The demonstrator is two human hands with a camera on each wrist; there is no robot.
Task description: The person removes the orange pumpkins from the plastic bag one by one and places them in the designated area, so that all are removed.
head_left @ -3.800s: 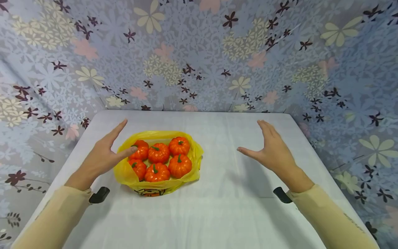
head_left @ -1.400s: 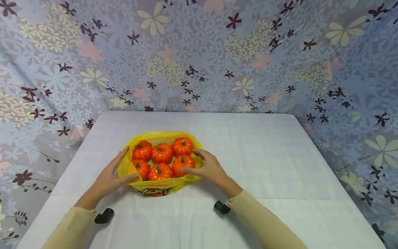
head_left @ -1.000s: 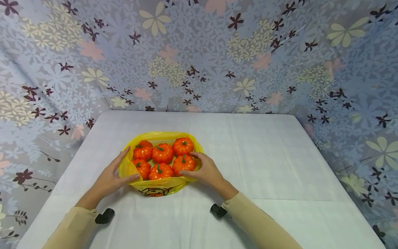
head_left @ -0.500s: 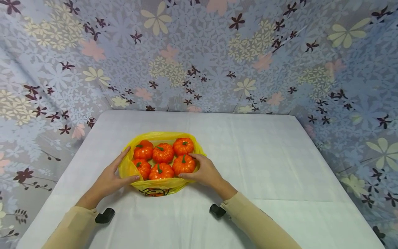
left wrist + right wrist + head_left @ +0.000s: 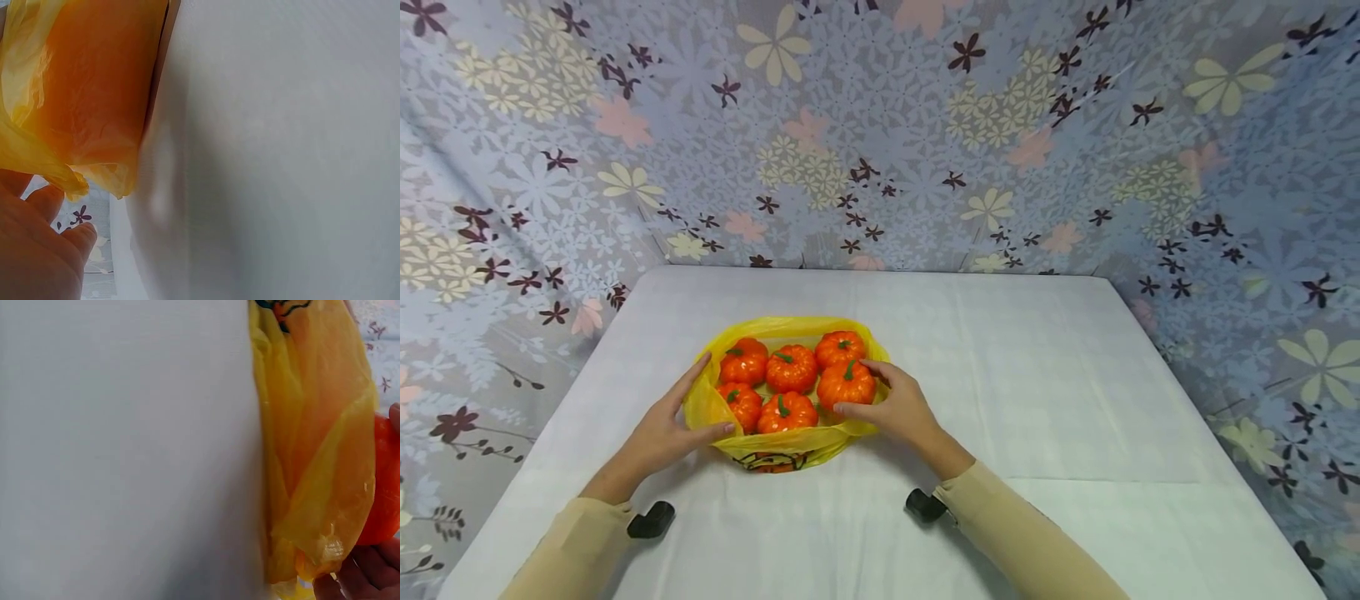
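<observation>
A yellow plastic bag (image 5: 767,446), its mouth spread wide, holds several small glossy orange pumpkins (image 5: 788,413) with green stems. My right hand (image 5: 912,410) grips the front-right pumpkin (image 5: 847,386) between thumb and fingers, raised a little above the others. In the right wrist view that pumpkin (image 5: 386,487) shows past the bag's side (image 5: 319,425), fingers below it. My left hand (image 5: 658,427) rests at the bag's left side, thumb and forefinger spread along its rim. The left wrist view has its fingertips (image 5: 47,201) at the bag's edge (image 5: 94,81).
The bag stands on a white-covered table (image 5: 1037,375), left of the middle. Behind and at both sides hangs floral cloth (image 5: 917,217). A black wrist device (image 5: 652,520) sits under the left wrist, another black device (image 5: 925,507) under the right.
Earlier both hands were apart, the right one away over the table. It came left to the bag, took hold of the front-right pumpkin and raised it slightly. My left hand settled at the bag's rim.
</observation>
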